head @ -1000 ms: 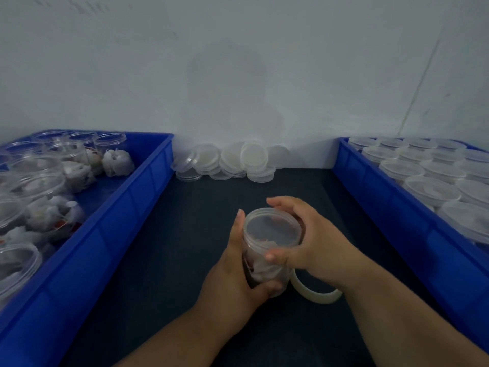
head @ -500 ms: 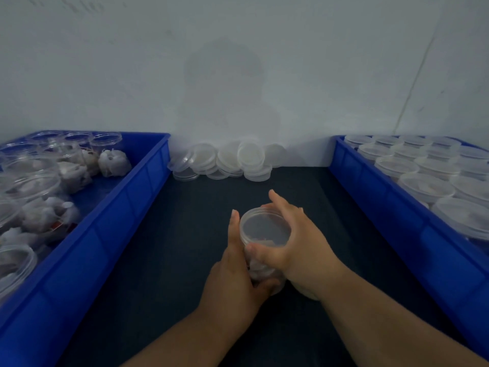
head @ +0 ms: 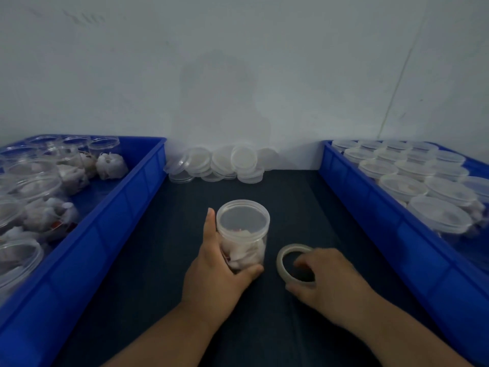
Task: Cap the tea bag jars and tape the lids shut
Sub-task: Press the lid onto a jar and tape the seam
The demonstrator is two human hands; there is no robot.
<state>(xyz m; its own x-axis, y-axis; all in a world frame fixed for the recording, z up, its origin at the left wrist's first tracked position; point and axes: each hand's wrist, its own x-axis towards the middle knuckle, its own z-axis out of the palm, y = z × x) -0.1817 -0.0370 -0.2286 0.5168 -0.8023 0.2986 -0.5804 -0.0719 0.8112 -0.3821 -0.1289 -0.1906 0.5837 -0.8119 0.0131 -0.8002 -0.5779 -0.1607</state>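
A clear plastic jar [head: 244,235] holding white tea bags stands upright on the dark mat at the centre, with a clear lid on top. My left hand [head: 217,271] wraps its left side and base. Just to its right a roll of clear tape [head: 289,251] lies flat on the mat. My right hand [head: 326,276] rests on the roll's near side, fingers curled over the ring and into its hole.
A blue bin [head: 111,229] on the left holds open jars and loose tea bags. A blue bin [head: 370,207] on the right is packed with capped jars. Spare clear lids [head: 227,165] are piled against the white wall at the back.
My right hand left the jar's lid and dropped to the tape roll on the right. The left hand stays on the jar.
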